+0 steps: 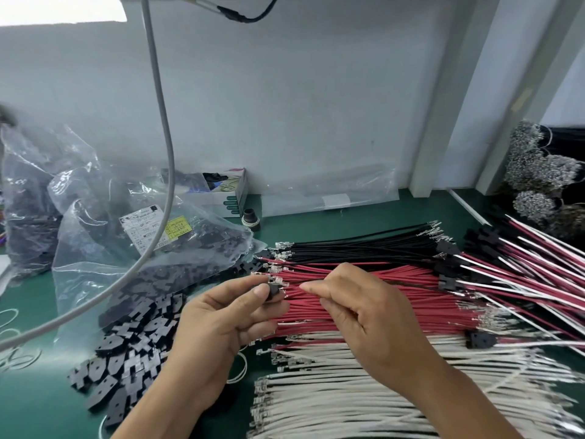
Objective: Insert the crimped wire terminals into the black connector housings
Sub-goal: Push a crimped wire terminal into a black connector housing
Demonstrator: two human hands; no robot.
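Your left hand (221, 315) pinched a black connector housing (273, 289); your right hand (357, 312) pinched a red wire (364, 291) just beside it. Green surface (38, 403) carried black, red, white wire rows, loose housings (133, 350), plastic bags (95, 217). Pale wall (316, 106) behind.

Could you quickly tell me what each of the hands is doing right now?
Left hand: pinches a black connector housing.
Right hand: pinches a red wire.

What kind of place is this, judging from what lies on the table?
Probably a wire-harness assembly bench in a factory. Sorted rows of black wires, red wires and white wires lie on a green mat, beside a heap of black connector housings.
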